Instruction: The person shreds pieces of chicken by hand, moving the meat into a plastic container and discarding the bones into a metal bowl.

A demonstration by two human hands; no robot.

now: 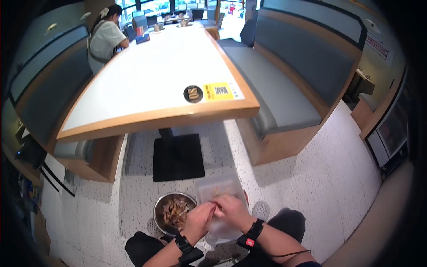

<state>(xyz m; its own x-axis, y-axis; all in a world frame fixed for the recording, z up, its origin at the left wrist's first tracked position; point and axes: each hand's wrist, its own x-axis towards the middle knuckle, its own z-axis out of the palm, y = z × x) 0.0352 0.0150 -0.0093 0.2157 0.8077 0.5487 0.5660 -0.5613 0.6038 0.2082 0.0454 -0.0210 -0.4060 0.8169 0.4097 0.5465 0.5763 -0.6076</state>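
My left hand [200, 219] and my right hand [232, 209] meet with fingers pinched together, low in front of me. Between the fingertips is a small dark reddish bit, and I cannot tell what it is. Below them a translucent plastic tub [205, 186] stands on the floor, with a few small pale bits inside, partly covered by my hands. Just left of it is a round steel bowl [156, 205], filled with brownish, shell-like pieces [176, 211]. Part of its right side lies behind my left hand.
A white table [147, 80] with a wooden edge stands ahead on a black base plate [179, 158]. Grey benches [284, 100] flank it. A person [103, 42] leans over the far left side. A grey clog [261, 210] shows right of the tub.
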